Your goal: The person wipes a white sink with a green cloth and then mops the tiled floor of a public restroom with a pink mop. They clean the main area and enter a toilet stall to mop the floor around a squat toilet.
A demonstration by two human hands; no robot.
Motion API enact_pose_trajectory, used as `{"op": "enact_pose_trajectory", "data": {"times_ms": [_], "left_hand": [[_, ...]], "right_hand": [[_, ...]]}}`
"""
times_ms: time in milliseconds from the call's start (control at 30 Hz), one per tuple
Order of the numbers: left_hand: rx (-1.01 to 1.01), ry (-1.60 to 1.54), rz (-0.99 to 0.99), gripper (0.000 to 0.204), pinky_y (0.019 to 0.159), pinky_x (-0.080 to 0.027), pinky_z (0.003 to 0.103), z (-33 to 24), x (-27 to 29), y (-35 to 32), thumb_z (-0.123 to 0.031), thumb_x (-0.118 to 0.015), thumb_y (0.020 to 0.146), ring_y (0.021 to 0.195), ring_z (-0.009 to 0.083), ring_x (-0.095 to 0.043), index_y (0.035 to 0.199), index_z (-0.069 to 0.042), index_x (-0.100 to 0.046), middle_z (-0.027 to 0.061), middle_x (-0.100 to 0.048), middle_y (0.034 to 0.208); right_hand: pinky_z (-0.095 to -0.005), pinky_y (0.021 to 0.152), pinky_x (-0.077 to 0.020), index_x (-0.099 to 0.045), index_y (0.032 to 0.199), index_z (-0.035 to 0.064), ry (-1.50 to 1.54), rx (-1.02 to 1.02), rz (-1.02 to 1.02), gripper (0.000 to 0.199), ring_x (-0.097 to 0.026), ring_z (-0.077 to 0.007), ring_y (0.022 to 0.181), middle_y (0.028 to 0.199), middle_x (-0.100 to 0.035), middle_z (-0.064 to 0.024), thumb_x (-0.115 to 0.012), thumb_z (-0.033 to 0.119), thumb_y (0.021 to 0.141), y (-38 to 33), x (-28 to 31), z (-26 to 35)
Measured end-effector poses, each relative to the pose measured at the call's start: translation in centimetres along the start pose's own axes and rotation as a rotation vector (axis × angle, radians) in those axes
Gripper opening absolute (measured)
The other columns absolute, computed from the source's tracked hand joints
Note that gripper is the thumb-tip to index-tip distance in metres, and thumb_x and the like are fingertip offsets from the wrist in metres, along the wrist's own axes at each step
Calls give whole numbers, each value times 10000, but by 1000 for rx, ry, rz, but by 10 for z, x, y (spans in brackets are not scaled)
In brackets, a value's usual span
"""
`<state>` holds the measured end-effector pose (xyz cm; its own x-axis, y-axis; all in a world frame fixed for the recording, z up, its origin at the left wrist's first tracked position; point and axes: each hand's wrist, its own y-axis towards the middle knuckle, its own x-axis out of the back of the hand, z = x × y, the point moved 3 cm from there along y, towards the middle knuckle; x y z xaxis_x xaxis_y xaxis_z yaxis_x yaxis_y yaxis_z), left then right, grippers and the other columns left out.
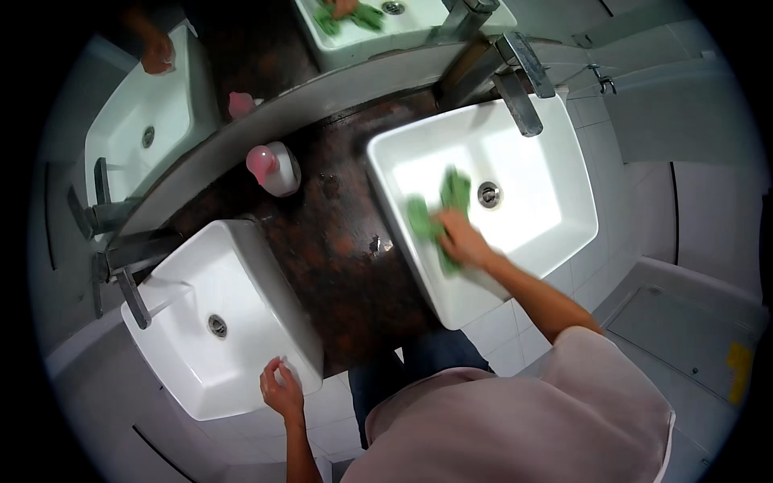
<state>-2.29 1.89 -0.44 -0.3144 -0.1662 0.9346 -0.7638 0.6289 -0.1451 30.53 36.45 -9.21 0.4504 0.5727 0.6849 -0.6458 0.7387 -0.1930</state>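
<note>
Dark, mottled brown surface [338, 266] runs between two white basins, with pale wall tiles and floor all round and a mirror [241, 48] along the far edge. Take the right sink [564, 185] as the marker: the right hand [463, 241] is down inside it, palm flat and fingers spread, pressing on a green cloth [439, 213] against the basin's near-left wall. The cloth looks blurred, part of it poking out beyond the fingers towards the drain [489, 194], which sits just to the right of it. A square metal tap [519, 88] leans over the back rim of that sink. Left of the sink, across the brown surface, stands a white soap bottle with a pink top [274, 167], close to the mirror. Further left and nearer to us is the second sink [201, 354], with its own tap [133, 294] on its far-left side. The left hand [282, 390] rests on that sink's near corner, fingers curled loosely over the rim, holding nothing. Both hands are well apart, one per basin. The mirror repeats the sinks and the cloth.
</note>
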Motion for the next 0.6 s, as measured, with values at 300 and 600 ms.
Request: {"op": "enact_pose_trajectory", "data": {"times_ms": [300,600], "left_hand": [[24,-17,3,137,781,-453,379,-13,-14,-7,-147,-561,847,877,271,-584,944,-80,-632,73,-633,888],[31,-29,15,144,778,-447,381,0,-4,-4,-135,-537,854,875,284,-578,943,-70,-630,82,-630,914]], "right_hand": [[-448,923,-367,-484,1135,27,-209,121,-305,396,-459,-381,1041,1081,-493,-205,-542,8,744,85,24,6],[-414,839,-440,-537,1092,38,-235,-383,-265,326,-517,-367,993,1057,-562,-180,-505,-15,772,64,169,-170]]}}
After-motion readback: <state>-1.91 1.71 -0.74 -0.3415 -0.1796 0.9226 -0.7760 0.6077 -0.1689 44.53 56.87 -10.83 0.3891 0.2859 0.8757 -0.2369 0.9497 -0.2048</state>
